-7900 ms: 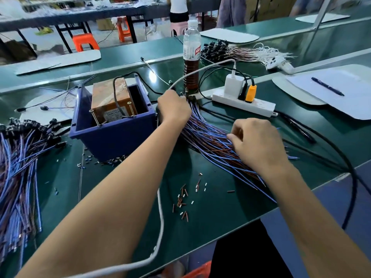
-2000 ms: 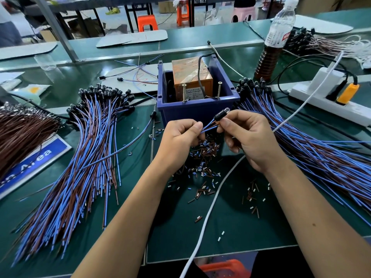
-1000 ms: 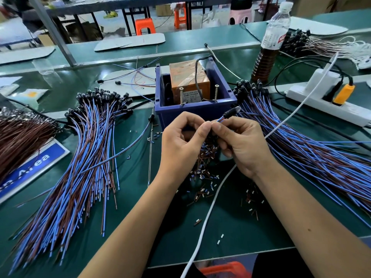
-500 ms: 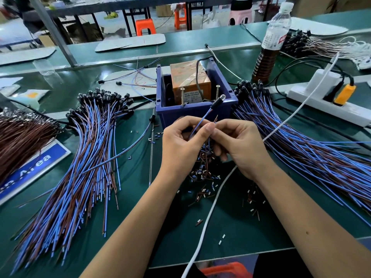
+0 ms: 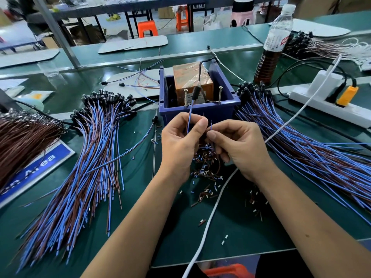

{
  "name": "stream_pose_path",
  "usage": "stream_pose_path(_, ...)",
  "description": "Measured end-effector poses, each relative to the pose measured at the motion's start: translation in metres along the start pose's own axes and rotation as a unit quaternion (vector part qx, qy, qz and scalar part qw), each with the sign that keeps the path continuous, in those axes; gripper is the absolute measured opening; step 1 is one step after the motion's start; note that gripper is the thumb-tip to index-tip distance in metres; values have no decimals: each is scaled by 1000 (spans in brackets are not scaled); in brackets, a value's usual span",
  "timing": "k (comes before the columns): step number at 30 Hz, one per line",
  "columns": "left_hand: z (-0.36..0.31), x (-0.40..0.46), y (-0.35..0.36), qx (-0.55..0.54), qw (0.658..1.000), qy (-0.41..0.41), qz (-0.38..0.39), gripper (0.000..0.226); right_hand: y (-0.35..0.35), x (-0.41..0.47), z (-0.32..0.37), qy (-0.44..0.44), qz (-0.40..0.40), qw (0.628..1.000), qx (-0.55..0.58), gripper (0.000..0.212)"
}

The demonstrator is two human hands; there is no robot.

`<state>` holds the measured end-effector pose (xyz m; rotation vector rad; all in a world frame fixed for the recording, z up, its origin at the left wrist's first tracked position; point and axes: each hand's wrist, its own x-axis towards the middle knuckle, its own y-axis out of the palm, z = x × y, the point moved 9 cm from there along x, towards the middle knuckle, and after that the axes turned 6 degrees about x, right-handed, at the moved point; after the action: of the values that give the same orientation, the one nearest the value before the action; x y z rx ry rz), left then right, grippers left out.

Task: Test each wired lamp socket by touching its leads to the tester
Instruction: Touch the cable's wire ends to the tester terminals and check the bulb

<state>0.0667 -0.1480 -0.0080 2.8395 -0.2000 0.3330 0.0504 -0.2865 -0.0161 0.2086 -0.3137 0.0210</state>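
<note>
Left hand (image 5: 178, 137) pinches socket (image 5: 195, 92) wires, right hand (image 5: 239, 145) pinches blue lead (image 5: 211, 125); spread bare tips apart, one per tester (image 5: 192, 81) screw (image 5: 186, 97), avoid shorting

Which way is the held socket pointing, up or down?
Up. The socket stands above the left hand, its wires running down into the fingers, in front of the blue bin.

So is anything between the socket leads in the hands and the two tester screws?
Nothing visible. The left hand and right hand pinch the leads just below the two screws on the blue box; only the held socket stands upright between the screws.
</note>
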Motion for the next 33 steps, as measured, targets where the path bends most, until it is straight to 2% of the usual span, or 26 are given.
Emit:
stream_pose_path(5, -10, 3, -5, 51, 996, 59, -31, 17, -13, 2, 7, -43, -53, 997, -38, 4)
stream_pose_path(8, -15, 2, -23, 92, 985, 91, -111, 10, -17, 3, 9, -63, -79, 994, -39, 7)
stream_pose_path(14, -15, -2, -50, 110, 961, 95, -233, 10, -32, -1, 28, -145, -202, 958, -146, 5)
stream_pose_path(17, -14, -1, -53, 99, 960, 91, -244, 8, -33, -2, 36, -164, -240, 938, -190, 7)
stream_pose_path(23, -20, 3, -54, 125, 954, 95, -254, 11, -27, 3, 51, -202, -262, 912, -243, 11)
stream_pose_path(33, -29, 5, -50, 168, 941, 122, -268, 16, -17, 6, 50, -202, -260, 910, -251, 14)
